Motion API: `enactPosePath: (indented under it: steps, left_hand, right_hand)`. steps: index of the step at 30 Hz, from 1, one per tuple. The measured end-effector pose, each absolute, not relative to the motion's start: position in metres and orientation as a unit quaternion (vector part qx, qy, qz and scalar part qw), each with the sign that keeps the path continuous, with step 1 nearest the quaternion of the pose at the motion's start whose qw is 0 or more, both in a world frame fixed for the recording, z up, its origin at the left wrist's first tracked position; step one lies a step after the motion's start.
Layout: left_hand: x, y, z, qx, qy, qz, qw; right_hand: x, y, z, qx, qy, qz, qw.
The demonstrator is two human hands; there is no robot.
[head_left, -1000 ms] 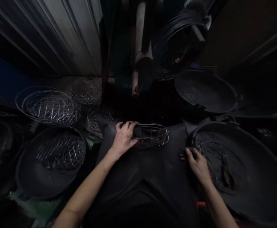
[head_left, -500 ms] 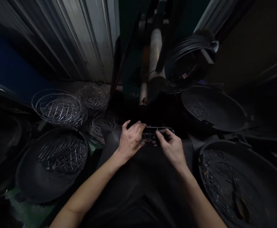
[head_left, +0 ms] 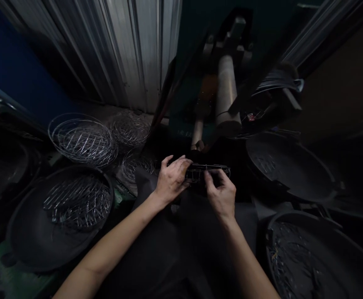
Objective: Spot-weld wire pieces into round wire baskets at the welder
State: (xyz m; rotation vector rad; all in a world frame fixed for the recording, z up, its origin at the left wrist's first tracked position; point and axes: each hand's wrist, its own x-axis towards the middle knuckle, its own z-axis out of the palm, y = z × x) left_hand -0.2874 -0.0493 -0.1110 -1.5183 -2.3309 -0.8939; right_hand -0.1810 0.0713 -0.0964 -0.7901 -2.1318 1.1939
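Note:
A small wire frame (head_left: 195,173) spans the gap between my two hands, above a dark cloth on my lap. My left hand (head_left: 172,177) is closed on its left end, thumb raised. The fingers of my right hand (head_left: 221,189) pinch it nearer its right end, thumb and index finger at its upper wire. Just beyond the wire frame stands a machine with a thick metal cylinder (head_left: 227,89) and a thinner rod (head_left: 197,133). My fingertips under the wire frame are dark and hard to make out.
Wire grids fill part of a round dark pan (head_left: 28,232) at the left. Wire rings (head_left: 83,141) lie behind it. Two more dark pans (head_left: 305,166) (head_left: 333,249) stand at the right, holding wire pieces. A wire coil (head_left: 274,83) hangs beside the machine.
The view has shifted, so the machine and right-hand pans appear farther right or lower. My right hand is more upright, and the wire frame looks flatter; both hands still hold it.

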Motion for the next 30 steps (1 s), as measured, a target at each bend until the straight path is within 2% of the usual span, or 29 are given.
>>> enactPosePath:
  steps: [10,26,30]
  left_hand:
    - [-0.305,-0.036,-0.112,-0.51,-0.797,-0.311,0.09]
    - [-0.323,-0.027,-0.116,-0.513,-0.793,-0.301,0.13]
    - [-0.326,-0.026,-0.121,-0.512,-0.795,-0.287,0.154]
  right_hand:
    - [-0.199,0.082,-0.097,-0.285,-0.807,0.425,0.296]
    - [-0.214,0.087,-0.096,-0.268,-0.812,0.404,0.326]
    - [-0.217,0.084,-0.101,-0.276,-0.794,0.436,0.322]
